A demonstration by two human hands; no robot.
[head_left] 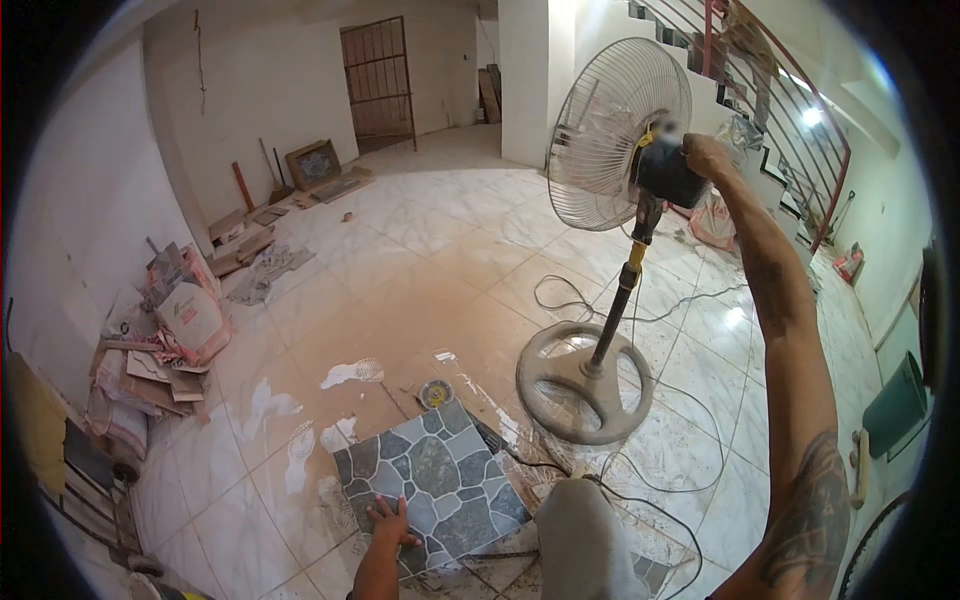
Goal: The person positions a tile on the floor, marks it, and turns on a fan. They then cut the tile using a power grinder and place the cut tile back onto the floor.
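My left hand point(392, 522) lies with fingers spread on the near left part of a grey stone-patterned floor tile point(436, 478). With my right arm stretched up and forward, my right hand point(708, 158) grips the back of the dark motor housing of a pedestal fan point(672, 172). The fan's wire cage faces left, and its round base point(532, 385) stands on the floor beyond my knee. Just past the tile's far edge shows a round disc with a yellow centre point(436, 394). Part of a dark tool with a cord point(490, 437) shows beside the tile's right edge; the tile hides the rest.
Reddish dust point(390, 310) with shoe prints covers the marble-look floor. Cords point(690, 490) loop around the fan base. Sacks and broken tile pieces point(165, 370) are piled at left. A staircase with a red railing point(835, 165) rises at right, near a green bucket point(893, 408).
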